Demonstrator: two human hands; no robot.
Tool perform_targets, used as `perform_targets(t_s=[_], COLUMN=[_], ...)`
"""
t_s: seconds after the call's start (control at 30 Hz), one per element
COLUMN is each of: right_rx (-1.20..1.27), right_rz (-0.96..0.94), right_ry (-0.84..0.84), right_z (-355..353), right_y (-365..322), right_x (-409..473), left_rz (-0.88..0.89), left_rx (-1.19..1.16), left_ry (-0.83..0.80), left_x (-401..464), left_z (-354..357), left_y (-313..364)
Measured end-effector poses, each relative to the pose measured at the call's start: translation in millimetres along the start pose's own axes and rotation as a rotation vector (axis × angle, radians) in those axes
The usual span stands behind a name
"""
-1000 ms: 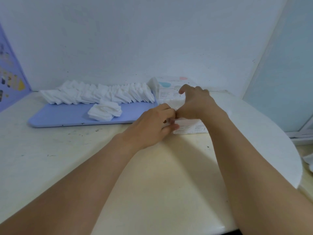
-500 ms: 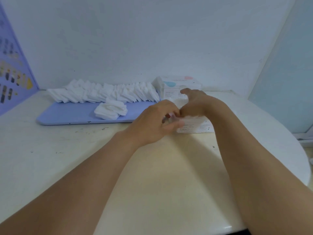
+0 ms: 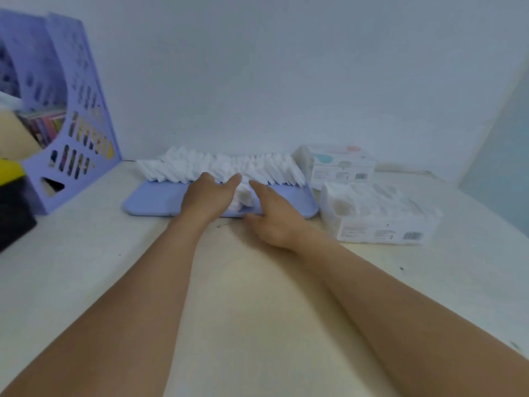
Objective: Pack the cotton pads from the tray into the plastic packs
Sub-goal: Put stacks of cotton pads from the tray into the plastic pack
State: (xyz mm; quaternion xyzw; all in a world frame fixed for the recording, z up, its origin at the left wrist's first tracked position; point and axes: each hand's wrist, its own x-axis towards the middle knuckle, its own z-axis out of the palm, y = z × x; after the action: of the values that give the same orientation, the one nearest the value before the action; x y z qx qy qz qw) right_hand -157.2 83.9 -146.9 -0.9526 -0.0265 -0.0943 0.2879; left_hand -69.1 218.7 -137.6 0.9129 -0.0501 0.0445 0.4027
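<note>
Most of the packing is still ahead, judging by the layout. A long row of cotton pads (image 3: 220,167) leans along the far edge of the lilac tray (image 3: 154,200), and a small loose heap of pads (image 3: 243,197) lies nearer the tray's front edge. To the right of the tray, on the worktop (image 3: 86,253), two plastic packs hold pads already: the near pack (image 3: 378,214) looks stuffed full, and the far pack (image 3: 337,164) sits behind it, close to the wall, also filled as far as can be told. So some pads are packed while the whole row and the heap remain.

Both hands reach over the tray's front edge toward the small heap. The left hand (image 3: 210,196) lies just left of the heap, fingers (image 3: 233,180) straight and spread, tips at the foot of the far row; whether they touch the heap is hard to tell. The right hand (image 3: 274,217) is just right of the heap, index finger extended toward the row and the other fingers loosely relaxed, holding nothing. The heap sits between the two hands, seemingly about to be gathered.

A lilac file holder (image 3: 71,124) stands at the far left.
</note>
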Motion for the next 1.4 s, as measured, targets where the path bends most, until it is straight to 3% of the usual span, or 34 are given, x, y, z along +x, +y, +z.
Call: perform_targets(t_s=[0.1, 0.2, 0.27, 0.33, 0.43, 0.57, 0.8, 0.97, 1.03, 1.17, 1.33, 1.4], right_rx=[-0.191, -0.151, -0.009, 0.236, 0.592, 0.782, 0.908, 1.05, 1.167, 1.374, 1.439, 1.414], right_rz=[-0.016, -0.016, -0.002, 0.041, 0.113, 0.159, 0.082, 0.112, 0.154, 0.245, 0.28, 0.268], right_ry=[-0.065, -0.049, -0.011, 0.139, 0.308, 0.213, 0.295, 0.346, 0.353, 0.287, 0.202, 0.186], right_z=[1.9, 3.0, 0.1, -8.5, -29.0, -65.7, -90.3, -97.7, -103.0, -106.3, -101.4, -100.8], right_y=[8.9, 13.3, 12.9, 11.7, 8.7, 9.7, 7.7, 10.0, 11.8, 13.7, 14.0, 15.3], right_x=[3.3, 4.3, 3.7, 2.1, -4.3, -21.2, -37.2, -38.8, -39.9, -38.1, -37.9, -37.0], left_rz=[0.051, 0.067, 0.086, 0.116, 0.19, 0.254, 0.065, -0.035, -0.088, -0.079, 0.093, 0.206], left_rx=[0.047, -0.04, -0.217, -0.398, -0.701, -0.878, -1.327, -1.446, -1.323, -0.688, -0.182, -0.083], left_ry=[-0.077, -0.117, -0.11, -0.089, -0.222, -0.379, -0.528, -0.559, -0.423, -0.01, -0.027, 0.073], left_x=[7.6, 10.8, 5.5, -3.1, -16.3, -36.1, -50.5, -51.9, -46.6, -19.1, -15.1, -26.4], left_z=[8.3, 10.7, 11.3, 10.8, 5.5, -1.4, 2.3, 12.9, 17.5, 31.0, 30.8, 32.2], left_y=[-2.6, -4.4, 0.1, 7.1, 20.4, 40.8, 58.0, 62.1, 56.9, 25.6, 20.8, 27.8])
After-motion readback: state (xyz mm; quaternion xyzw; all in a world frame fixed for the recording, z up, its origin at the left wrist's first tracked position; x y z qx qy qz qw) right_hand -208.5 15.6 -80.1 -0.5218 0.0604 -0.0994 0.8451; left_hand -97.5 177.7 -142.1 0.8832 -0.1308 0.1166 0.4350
